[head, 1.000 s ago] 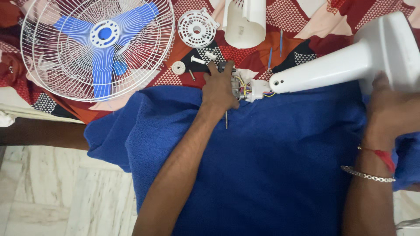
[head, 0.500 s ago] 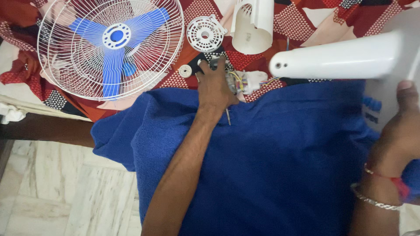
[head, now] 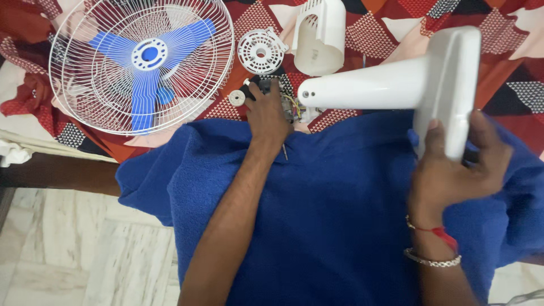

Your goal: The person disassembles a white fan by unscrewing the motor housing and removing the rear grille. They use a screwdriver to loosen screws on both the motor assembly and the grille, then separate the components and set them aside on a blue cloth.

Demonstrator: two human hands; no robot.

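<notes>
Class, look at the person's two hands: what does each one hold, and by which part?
The right hand grips the white plastic fan stand by its flat base. The left hand rests on the dark motor unit with coloured wires; whether it grips it cannot be told.

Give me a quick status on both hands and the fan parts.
Left hand on the wired motor unit. Right hand gripping white fan stand. Fan cage apart, to the left.

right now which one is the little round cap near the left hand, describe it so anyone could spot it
Start at the big white wire fan guard with blue blades on the patterned red cloth. Just off its lower right rim, beside the left hand, lies the small white round cap. Unlike the larger slotted white disc above it, it is solid, with one centre hole.
</notes>
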